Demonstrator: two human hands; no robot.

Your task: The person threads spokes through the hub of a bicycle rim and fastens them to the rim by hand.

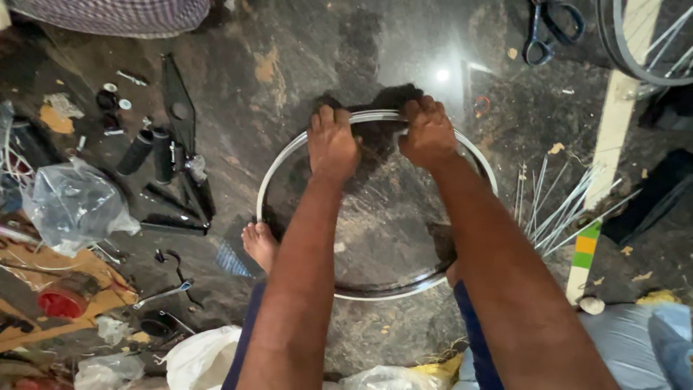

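Wheel rim (pixel 289 155) gripped by both hands' fingers (pixel 326 119).

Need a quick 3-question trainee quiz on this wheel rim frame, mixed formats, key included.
1. True or false: both hands grip the far edge of the metal rim.
2. What lies on the floor just right of the rim? A) loose spokes B) a hammer C) a chain
3. Fill in: the bare foot sits beside the rim on the person's ____ side.

Key:
1. True: left hand and right hand both rest on the far edge.
2. A, the loose spokes.
3. left
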